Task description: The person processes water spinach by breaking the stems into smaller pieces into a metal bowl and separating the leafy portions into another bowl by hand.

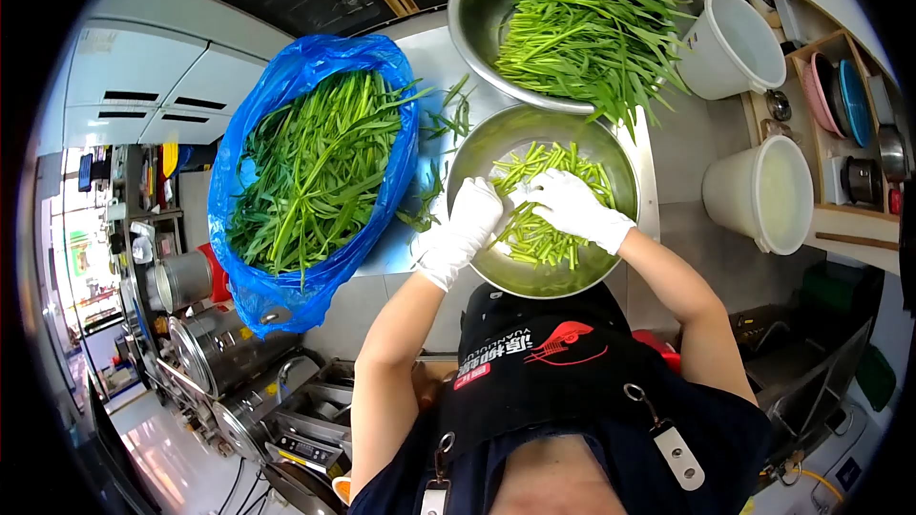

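White gloves cover both hands over a steel bowl (620, 157) that holds cut green stem pieces (546, 240). My left hand (472, 217) is at the bowl's left side, fingers curled; whatever it may grip is too small to make out. Over the stems, to its right, my right hand (565, 202) has its fingers bent down, with the fingertips hidden among the pieces. A blue plastic bag (221, 200) full of leafy greens (320, 167) stands to the left. Behind the bowl, a larger steel basin (469, 14) holds long leafy stalks (582, 23).
The steel table (405, 272) has loose leaves (448, 119) between bag and bowl. Two white buckets (730, 45) (760, 195) stand at the right, beside a shelf (863, 219) with basins and pots. Metal pots (224, 348) and kitchen equipment lie at the lower left.
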`<action>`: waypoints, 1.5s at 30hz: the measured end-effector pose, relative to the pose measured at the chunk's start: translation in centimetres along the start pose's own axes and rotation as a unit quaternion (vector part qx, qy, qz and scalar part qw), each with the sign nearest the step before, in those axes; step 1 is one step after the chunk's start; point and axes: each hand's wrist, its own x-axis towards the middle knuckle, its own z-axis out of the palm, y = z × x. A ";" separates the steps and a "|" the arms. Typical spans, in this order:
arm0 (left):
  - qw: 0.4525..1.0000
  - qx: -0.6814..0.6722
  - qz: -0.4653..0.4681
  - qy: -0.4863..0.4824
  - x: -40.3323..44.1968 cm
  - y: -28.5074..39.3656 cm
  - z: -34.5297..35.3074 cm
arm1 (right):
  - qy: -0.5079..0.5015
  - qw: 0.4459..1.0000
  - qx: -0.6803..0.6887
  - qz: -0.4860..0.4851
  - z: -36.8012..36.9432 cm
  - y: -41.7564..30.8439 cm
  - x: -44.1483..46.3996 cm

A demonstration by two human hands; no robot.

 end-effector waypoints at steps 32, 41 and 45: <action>0.931 -0.249 -0.264 0.039 -5.3 -5.9 -9.3 | -0.083 0.974 -0.201 0.057 2.2 -1.0 -3.6; 0.943 -0.179 -0.280 0.022 -7.0 -4.8 -7.6 | -0.041 0.919 0.286 0.268 -1.5 0.6 -2.2; 0.937 -0.198 -0.254 0.133 -7.3 -3.9 -7.6 | 0.008 0.885 0.417 0.206 -3.1 -0.1 1.1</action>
